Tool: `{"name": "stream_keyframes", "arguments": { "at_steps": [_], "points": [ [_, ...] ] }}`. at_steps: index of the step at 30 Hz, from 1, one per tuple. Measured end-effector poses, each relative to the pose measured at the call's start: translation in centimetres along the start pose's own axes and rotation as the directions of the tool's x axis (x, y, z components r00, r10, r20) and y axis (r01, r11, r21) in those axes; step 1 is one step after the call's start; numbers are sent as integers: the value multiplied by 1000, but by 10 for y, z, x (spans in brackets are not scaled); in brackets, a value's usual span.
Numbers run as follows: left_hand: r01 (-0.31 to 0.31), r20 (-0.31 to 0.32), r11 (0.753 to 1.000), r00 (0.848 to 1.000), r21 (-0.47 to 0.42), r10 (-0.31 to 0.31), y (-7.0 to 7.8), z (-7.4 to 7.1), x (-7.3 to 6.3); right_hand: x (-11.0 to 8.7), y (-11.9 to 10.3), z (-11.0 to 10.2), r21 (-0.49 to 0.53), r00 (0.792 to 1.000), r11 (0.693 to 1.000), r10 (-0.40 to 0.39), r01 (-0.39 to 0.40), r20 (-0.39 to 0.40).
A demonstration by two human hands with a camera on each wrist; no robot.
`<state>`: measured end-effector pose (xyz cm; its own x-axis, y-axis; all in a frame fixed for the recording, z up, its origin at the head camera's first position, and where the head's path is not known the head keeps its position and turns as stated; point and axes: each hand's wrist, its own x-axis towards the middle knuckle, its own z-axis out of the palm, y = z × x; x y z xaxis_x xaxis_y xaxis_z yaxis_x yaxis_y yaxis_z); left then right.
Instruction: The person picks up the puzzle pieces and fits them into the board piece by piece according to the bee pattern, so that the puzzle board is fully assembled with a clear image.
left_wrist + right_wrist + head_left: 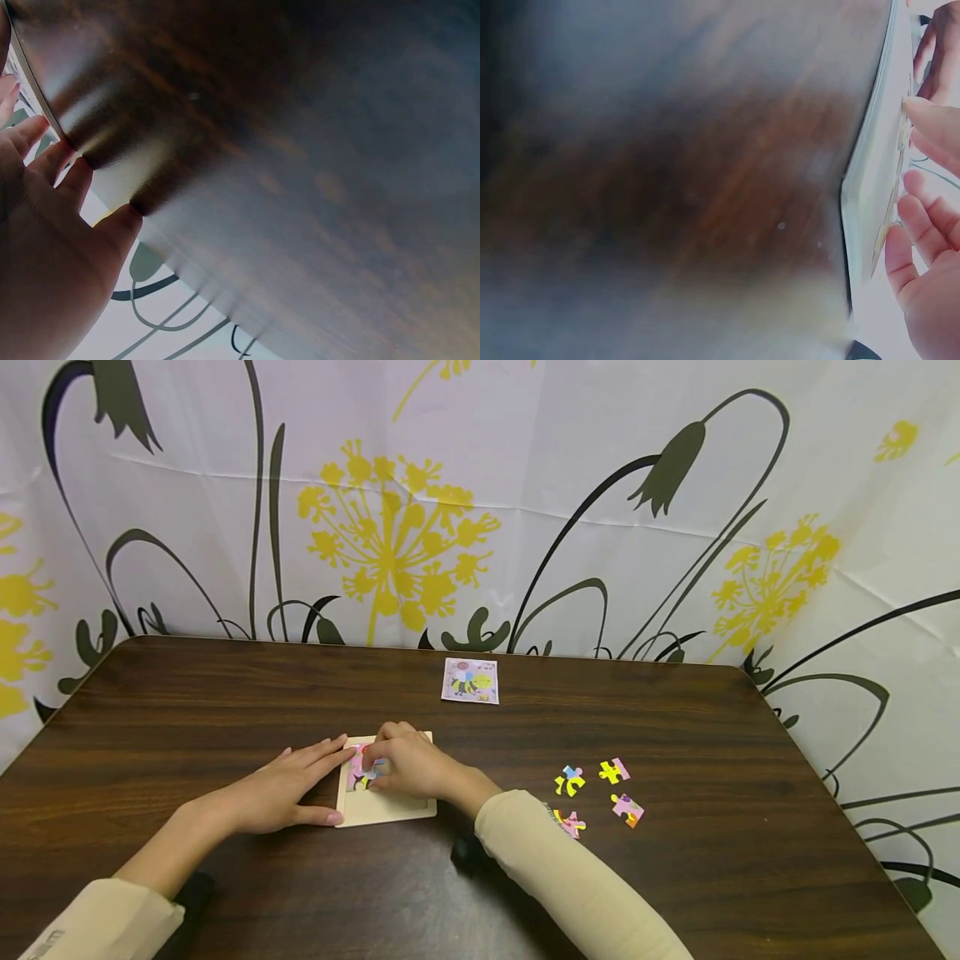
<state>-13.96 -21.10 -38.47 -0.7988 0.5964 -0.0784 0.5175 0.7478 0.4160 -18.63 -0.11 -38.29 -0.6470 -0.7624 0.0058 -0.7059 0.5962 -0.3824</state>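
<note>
A pale wooden puzzle tray (386, 810) lies on the table with a few pink, blue and yellow pieces in its recess. My left hand (288, 787) lies along the tray's left side, fingers extended at its upper left corner and thumb at its lower left corner. In the left wrist view, the left fingertips (79, 176) rest at the tabletop and tray edge. My right hand (411, 762) reaches over the tray with bent fingers, thumb and index around a puzzle piece (379, 767) in the recess. The right wrist view shows right fingers (922, 225) close over the tray's face.
Several loose puzzle pieces (615, 771) lie on the table to the right, one partly behind the right sleeve (570, 868). A square picture card (470, 681) with a bee lies near the back edge of the dark wooden table (300, 693). Behind hangs a flower-patterned cloth (570, 435).
</note>
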Motion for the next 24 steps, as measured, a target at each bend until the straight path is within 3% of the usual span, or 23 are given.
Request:
{"name": "stream_keyframes", "arguments": {
  "at_steps": [17,24],
  "points": [
    [4,5,1000,1000,-10,-4,-1,0,-1,-3,3,-1,4,999,999,-47,47,-18],
    [0,9,1000,1000,-3,0,0,0,0,-4,7,-7,72,997,995,-73,72,12]
  ]
}}
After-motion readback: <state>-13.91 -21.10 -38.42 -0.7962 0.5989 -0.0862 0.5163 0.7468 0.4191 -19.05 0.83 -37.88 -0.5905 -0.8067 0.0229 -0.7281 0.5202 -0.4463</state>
